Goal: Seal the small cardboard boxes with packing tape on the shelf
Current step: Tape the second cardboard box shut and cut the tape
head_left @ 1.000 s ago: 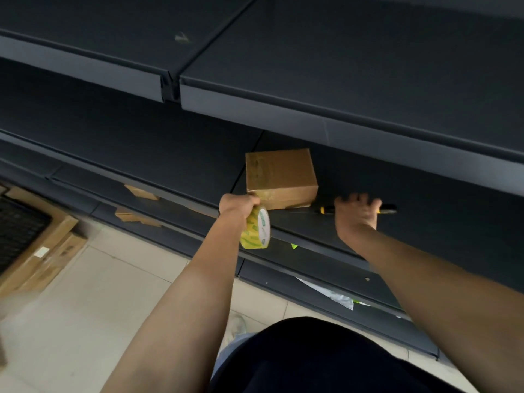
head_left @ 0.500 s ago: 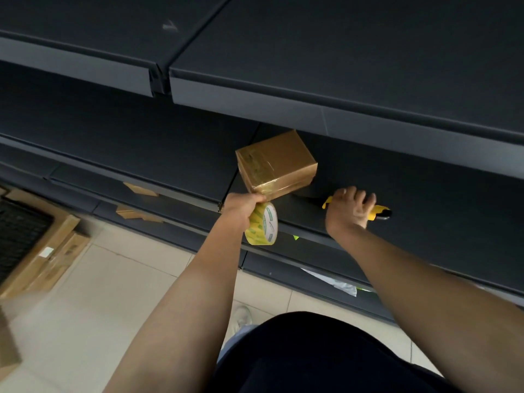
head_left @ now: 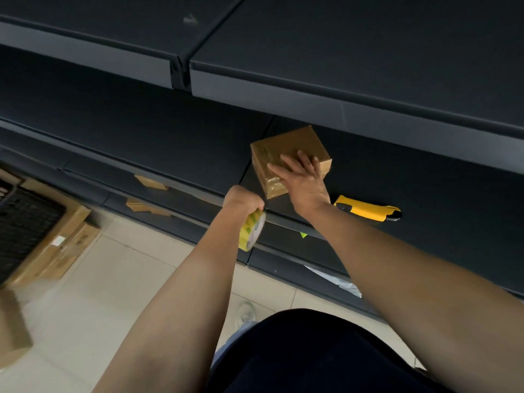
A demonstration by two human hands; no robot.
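The dark metal shelf (head_left: 425, 177) carries the small cardboard box (head_left: 286, 146), which sits turned at an angle close to the front edge, under the overhang of the upper shelf (head_left: 340, 66). On the tiled floor (head_left: 99, 293), well off to the left of the box and below it, lie flat brown cartons (head_left: 56, 245). The person's right hand (head_left: 303, 180) lies flat on the box's top, with its fingers (head_left: 304, 158) straight and spread and the palm over the near corner, where glossy tape shows on the end face. The left hand (head_left: 241, 198) hangs just off the box's near left corner, in front of the shelf edge, fingers curled tight round a roll of packing tape (head_left: 252, 231) with a yellow-green label. Just right of the box, beside the right wrist, a yellow utility knife (head_left: 365, 209) lies on the same shelf. Left of the box and one level lower — a few cardboard scraps (head_left: 150, 182).
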